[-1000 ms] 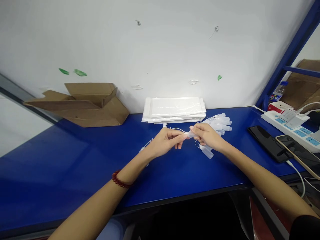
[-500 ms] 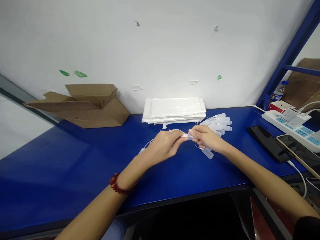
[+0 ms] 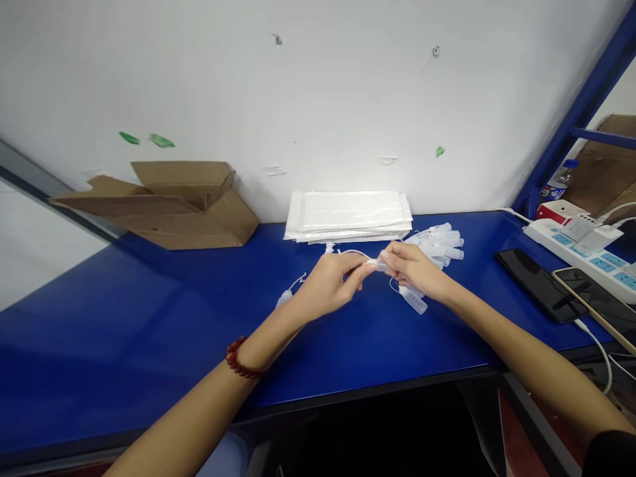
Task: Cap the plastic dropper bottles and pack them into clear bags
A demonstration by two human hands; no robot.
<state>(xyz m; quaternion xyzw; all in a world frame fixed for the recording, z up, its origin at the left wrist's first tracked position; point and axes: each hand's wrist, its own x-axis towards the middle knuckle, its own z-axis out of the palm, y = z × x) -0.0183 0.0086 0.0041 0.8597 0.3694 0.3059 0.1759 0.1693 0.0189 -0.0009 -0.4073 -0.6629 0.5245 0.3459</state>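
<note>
Between my two hands is a small translucent plastic tube [image 3: 381,264] with a white cap end and a thin white cord. My left hand [image 3: 334,283] pinches the white end, thumb against fingers. On the other side, my right hand [image 3: 410,266] grips the clear body of the same tube. Just below the right hand lies another capped tube [image 3: 413,300] with a looped cord. A pile of similar translucent tubes [image 3: 440,242] sits behind the right hand. One more tube [image 3: 284,298] with a cord is partly covered by my left wrist.
Flat white packets [image 3: 350,215] are stacked against the wall. An opened cardboard box [image 3: 199,218] stands at the left on the blue table [image 3: 149,331]. Two phones, one a black phone [image 3: 539,285], lie at the right beside a white power strip [image 3: 586,255] with cables.
The held tube and both hands sit slightly higher in view, and more of the clear body shows between the fingertips. The grips are kept; the view has shifted a little.
</note>
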